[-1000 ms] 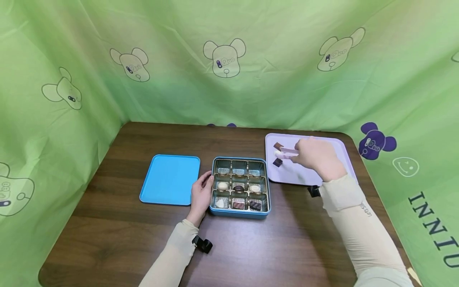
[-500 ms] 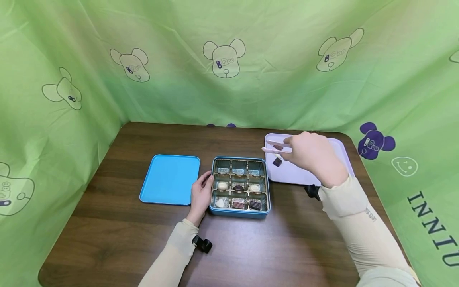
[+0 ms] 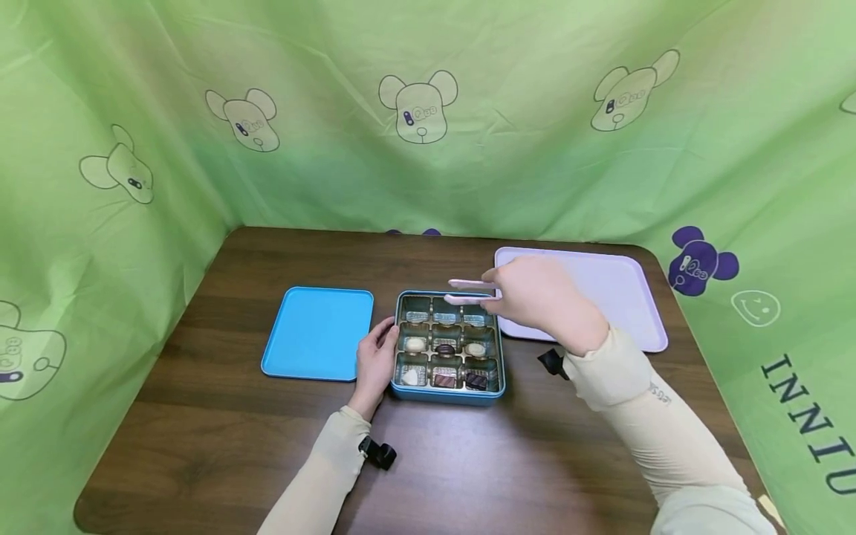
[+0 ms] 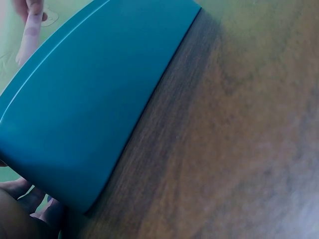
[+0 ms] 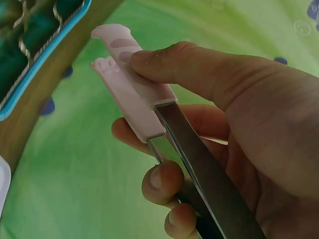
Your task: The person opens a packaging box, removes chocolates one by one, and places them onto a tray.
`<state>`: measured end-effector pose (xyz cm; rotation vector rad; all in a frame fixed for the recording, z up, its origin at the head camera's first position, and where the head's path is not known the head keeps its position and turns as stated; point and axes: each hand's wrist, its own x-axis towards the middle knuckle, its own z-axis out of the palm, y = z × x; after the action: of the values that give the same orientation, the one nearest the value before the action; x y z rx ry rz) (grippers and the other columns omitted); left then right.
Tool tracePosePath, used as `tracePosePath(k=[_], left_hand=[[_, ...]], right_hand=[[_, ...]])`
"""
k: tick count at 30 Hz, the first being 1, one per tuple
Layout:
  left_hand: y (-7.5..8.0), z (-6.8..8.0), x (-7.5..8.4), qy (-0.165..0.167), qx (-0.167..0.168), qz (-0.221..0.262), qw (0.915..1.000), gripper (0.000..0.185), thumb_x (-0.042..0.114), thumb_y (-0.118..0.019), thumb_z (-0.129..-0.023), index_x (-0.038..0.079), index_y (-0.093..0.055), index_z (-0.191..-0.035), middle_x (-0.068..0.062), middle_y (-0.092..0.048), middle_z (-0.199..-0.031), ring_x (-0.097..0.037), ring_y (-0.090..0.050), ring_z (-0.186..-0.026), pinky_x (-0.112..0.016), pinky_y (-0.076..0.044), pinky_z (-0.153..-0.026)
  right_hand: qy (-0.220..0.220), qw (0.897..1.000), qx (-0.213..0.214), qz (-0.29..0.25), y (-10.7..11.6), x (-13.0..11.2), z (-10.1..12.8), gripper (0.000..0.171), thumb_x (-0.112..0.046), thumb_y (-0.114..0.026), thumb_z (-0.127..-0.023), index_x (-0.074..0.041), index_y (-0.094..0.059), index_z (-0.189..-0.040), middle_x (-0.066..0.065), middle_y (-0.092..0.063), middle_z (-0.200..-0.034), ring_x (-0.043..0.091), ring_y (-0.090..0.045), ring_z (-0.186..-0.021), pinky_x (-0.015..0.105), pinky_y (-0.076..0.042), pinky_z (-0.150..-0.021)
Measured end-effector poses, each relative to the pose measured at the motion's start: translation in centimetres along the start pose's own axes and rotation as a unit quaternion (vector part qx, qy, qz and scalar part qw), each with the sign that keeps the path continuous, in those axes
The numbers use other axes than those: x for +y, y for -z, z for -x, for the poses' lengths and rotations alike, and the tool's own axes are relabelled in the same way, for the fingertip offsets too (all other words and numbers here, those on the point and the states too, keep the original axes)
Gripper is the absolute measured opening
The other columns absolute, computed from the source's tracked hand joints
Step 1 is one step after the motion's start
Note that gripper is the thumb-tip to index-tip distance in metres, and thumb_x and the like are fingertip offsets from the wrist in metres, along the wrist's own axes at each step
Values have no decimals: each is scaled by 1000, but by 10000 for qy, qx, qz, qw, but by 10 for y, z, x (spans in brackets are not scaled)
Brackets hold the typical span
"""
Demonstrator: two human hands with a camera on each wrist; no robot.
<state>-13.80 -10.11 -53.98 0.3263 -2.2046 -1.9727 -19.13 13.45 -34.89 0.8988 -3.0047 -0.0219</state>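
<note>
My left hand [image 3: 376,362] holds the left side of an open blue box [image 3: 446,398]; its fingers [image 4: 31,198] lie against the wall near a corner. A gold insert divides the box into compartments. White oval chocolates [image 3: 415,345] flank a dark oval chocolate [image 3: 445,350] in the middle row. Up front sit a pale chocolate [image 3: 410,377], a brown square chocolate [image 3: 444,381] and a dark square chocolate [image 3: 476,381]. My right hand [image 3: 538,301] grips pink paw-tipped tongs [image 5: 132,79]. Their tips stand apart over the back row, nothing visible between them.
At the back right lies a lilac tray [image 3: 618,293], partly covered by my right hand and forearm. A flat blue lid [image 3: 319,334] lies left of the box on the wooden table [image 3: 221,431]. Green printed cloth [image 3: 508,186] hangs behind the table.
My right hand has carried the tongs left from the tray to above the box's back compartments. The tongs' tips have come clear of the chocolates on the tray. My left hand stays put.
</note>
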Motion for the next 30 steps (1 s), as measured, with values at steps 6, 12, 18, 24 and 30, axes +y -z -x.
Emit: tracePosePath(k=[6, 12, 18, 24, 30], left_hand=[[0, -1, 1, 48, 17, 29, 10000, 36, 22, -60, -104, 3, -65, -134, -19, -69, -124, -30, -66, -113, -47, -53, -93], [-1, -2, -1, 47, 40, -28, 10000, 36, 22, -60, -104, 3, -65, -133, -19, -69, -123, -30, -67, -111, -46, -53, -92], [-1, -3, 0, 68, 27, 45, 10000, 35, 22, -60, -104, 3, -65, -133, -19, -70, -122, -30, -67, -109, -46, -53, -92], [0, -2, -1, 54, -2, 81, 10000, 35, 21, -59, -104, 2, -65, -133, -20, -70, -121, -31, -68, -109, -46, -54, -90], [-1, -3, -1, 48, 41, -4, 10000, 35, 22, -60, -104, 3, -65, -133, -19, -70, -121, -30, -68, -109, -46, -54, -91]], right_hand=[[341, 9992, -208, -35, -8, -21, -7, 29, -34, -77, -85, -15, -78, -107, 0, -71, -78, 18, -61, -62, 45, -53, -56], [629, 9972, -412, 7, -21, -34, -12, 18, -34, -78, -84, -18, -77, -93, -5, -60, -64, 15, -53, -54, 38, -46, -48], [669, 9957, -646, 17, -32, -42, -14, 21, -36, -76, -86, -18, -77, -95, -3, -62, -68, 19, -57, -57, 41, -47, -46], [791, 9948, -639, 86, -39, -48, -16, 18, -35, -77, -85, -18, -75, -89, -6, -59, -66, 18, -54, -56, 42, -48, -49], [796, 9945, -621, 268, -43, -54, -17, 22, -40, -78, -83, -21, -68, -76, -5, -58, -66, 21, -58, -60, 46, -51, -57]])
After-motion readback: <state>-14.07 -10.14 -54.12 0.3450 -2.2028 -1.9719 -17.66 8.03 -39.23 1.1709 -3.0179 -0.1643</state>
